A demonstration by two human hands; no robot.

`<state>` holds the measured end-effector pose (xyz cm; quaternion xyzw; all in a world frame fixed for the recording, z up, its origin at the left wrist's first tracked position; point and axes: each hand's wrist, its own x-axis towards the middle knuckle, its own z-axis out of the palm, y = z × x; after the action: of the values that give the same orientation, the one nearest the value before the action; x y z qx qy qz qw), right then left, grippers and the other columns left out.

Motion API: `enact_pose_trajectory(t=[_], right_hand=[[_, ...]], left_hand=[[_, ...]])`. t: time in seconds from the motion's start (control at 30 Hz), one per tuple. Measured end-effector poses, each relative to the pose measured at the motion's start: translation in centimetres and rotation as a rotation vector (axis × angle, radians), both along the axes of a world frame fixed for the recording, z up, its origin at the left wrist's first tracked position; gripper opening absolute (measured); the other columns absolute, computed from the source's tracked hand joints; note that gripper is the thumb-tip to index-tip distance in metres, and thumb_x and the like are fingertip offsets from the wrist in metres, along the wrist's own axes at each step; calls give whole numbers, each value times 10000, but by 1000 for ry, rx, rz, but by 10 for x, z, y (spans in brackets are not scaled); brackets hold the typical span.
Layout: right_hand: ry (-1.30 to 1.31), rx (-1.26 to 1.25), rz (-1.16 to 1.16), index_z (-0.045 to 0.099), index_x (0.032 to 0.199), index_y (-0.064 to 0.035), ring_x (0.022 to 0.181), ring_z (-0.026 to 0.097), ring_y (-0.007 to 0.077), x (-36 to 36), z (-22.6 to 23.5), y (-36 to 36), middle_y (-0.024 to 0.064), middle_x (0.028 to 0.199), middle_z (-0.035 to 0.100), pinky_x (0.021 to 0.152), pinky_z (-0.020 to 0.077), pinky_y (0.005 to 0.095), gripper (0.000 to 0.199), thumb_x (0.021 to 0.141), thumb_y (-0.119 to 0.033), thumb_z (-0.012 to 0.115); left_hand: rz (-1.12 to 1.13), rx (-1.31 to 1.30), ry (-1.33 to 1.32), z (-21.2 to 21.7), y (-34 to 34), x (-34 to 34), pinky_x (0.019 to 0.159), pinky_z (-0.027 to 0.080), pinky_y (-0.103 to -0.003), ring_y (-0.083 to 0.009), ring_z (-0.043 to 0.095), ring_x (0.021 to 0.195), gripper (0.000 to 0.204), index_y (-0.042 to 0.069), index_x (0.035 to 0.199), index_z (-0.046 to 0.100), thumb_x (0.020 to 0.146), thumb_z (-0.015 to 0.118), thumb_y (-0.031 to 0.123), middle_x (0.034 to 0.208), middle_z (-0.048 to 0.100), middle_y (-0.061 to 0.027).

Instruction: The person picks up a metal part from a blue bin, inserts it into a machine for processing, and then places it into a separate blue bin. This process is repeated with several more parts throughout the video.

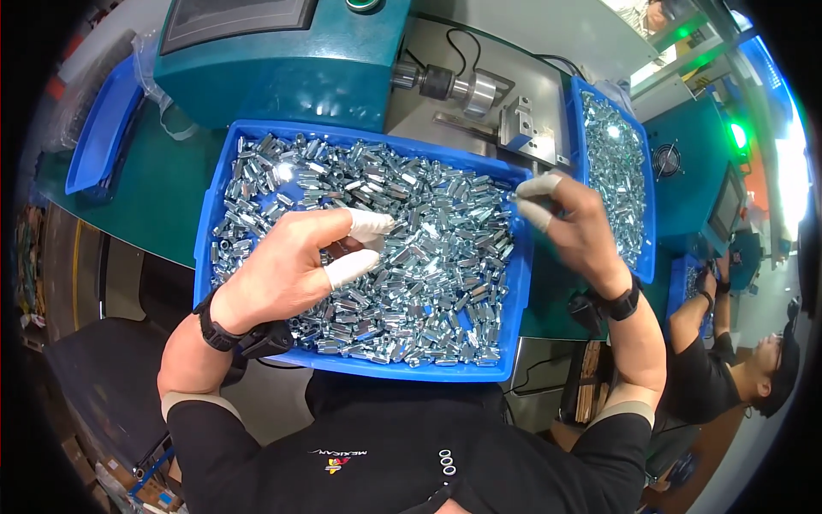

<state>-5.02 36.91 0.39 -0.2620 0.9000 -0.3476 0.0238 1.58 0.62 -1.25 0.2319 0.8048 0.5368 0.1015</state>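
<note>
Parts point(445, 291) in tray point(385, 367), machine point(282, 81) behind

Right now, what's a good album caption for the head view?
White-capped fingers: left hand over a blue tray of shiny metal pieces, right hand near its edge.

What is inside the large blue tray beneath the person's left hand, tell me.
The blue tray holds a heap of small shiny metal pieces. The left hand hides some, and whatever lies beneath the top layer cannot be seen.
</note>
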Motion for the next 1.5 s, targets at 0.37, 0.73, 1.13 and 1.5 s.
enact_pose_trajectory(t=[0.37, 0.73, 1.13, 1.5], right_hand=[[-44, -447, -308, 738, 1147, 1, 852, 658, 69, -81, -18, 14, 15, 991, 746, 756, 511, 220, 204, 971, -96, 771], [-156, -382, -338, 752, 1135, -2, 826, 649, 64, -97, -16, 0, 17, 916, 751, 729, 517, 243, 222, 961, -133, 794], [81, -241, -311, 732, 1283, 10, 900, 659, 79, -69, -30, 0, 47, 1114, 761, 757, 524, 227, 354, 1009, -212, 756], [-221, -350, -187, 720, 1315, 12, 978, 667, 80, -73, -23, 5, 27, 1061, 753, 812, 520, 229, 375, 1004, -196, 755]], left_hand=[[2, -15, -43, 3, 2, -1, 852, 598, -328, -203, 758, 955, 324, -15, 1289, 691, 976, 720, 61, 1087, 779, -124], [7, -17, -64, 5, 2, -2, 851, 599, -326, -203, 759, 964, 331, -12, 1295, 692, 969, 712, 39, 1097, 783, -126], [2, -25, -64, 4, 1, -3, 835, 595, -318, -193, 754, 945, 349, -10, 1310, 687, 970, 721, 62, 1095, 780, -123], [-12, -92, -119, 8, 7, -6, 855, 589, -325, -193, 752, 952, 329, -13, 1292, 691, 966, 688, 31, 1103, 785, -120]])
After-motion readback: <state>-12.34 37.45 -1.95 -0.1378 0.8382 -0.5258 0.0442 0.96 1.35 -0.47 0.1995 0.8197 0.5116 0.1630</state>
